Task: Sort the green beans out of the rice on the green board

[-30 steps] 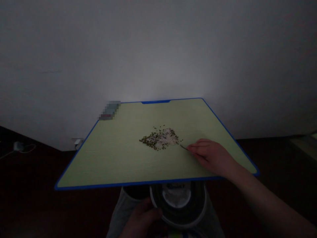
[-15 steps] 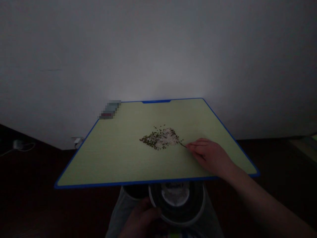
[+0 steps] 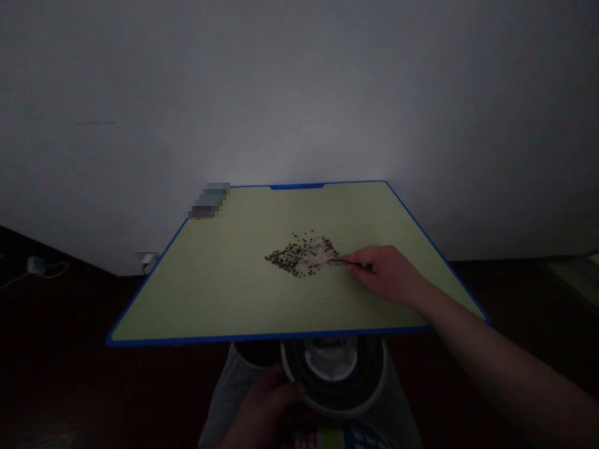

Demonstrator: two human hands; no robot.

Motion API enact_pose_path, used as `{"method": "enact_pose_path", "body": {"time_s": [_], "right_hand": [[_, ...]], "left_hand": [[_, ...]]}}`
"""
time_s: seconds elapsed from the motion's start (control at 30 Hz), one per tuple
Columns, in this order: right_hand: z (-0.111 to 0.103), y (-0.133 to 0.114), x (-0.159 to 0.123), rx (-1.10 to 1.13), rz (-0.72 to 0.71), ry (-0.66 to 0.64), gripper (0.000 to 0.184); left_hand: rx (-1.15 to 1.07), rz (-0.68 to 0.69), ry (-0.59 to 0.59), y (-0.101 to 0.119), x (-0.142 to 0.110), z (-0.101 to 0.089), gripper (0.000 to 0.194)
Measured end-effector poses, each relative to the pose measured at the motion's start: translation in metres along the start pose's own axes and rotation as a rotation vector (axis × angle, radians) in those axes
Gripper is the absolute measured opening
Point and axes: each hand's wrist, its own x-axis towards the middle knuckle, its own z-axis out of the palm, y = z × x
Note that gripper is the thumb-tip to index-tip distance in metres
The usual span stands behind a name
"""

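My right hand [image 3: 386, 274] is closed around the handle of a slim spoon [image 3: 350, 262] at the right edge of a grain pile. The spoon's tip touches the pale grains and its exact shape is unclear in the dim light. White rice-like grains [image 3: 316, 254] lie mixed with small green beans [image 3: 281, 259] on a pale green folding table [image 3: 210, 293]. Below the table's front edge, my left hand [image 3: 269, 399] grips the left rim of a round metal bowl [image 3: 346, 402] on my lap. Dark lettering shows on the bowl's pale bottom; the table hides its far rim.
A blurred-out flat object [image 3: 209, 201] lies at the table's far left corner. The blue table edge [image 3: 276, 338] runs just above the bowl. Behind stands a plain wall [image 3: 299, 93] with a plugged-in socket [image 3: 148, 257] at lower left. A second dark container [image 3: 257, 352] is partly visible beside the bowl.
My right hand has moved slightly up and left, bringing the spoon's tip further into the pale grains. My left hand still holds the bowl. The view has tilted slightly.
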Motion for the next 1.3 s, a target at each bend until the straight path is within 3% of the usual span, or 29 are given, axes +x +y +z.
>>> {"method": "enact_pose_path", "body": {"time_s": [0.3,0.67,0.83,1.0,1.3], "right_hand": [[-0.004,0.005,0.020,0.082,0.028,-0.132,0.032],[-0.014,0.000,-0.013,0.179,-0.108,-0.185,0.028],[-0.015,0.013,-0.026,0.190,-0.003,-0.110,0.028],[-0.008,0.019,-0.013,0.280,0.125,-0.123,0.026],[-0.002,-0.003,-0.001,0.216,0.109,-0.165,0.027]], "left_hand": [[0.013,0.010,-0.068,0.000,0.002,-0.002,0.025],[0.021,0.041,-0.112,-0.002,0.006,-0.007,0.022],[0.049,0.045,-0.113,0.001,0.004,-0.003,0.021],[0.038,0.023,-0.104,0.000,0.002,-0.002,0.022],[-0.004,0.039,-0.121,-0.005,0.005,-0.010,0.023]]}}
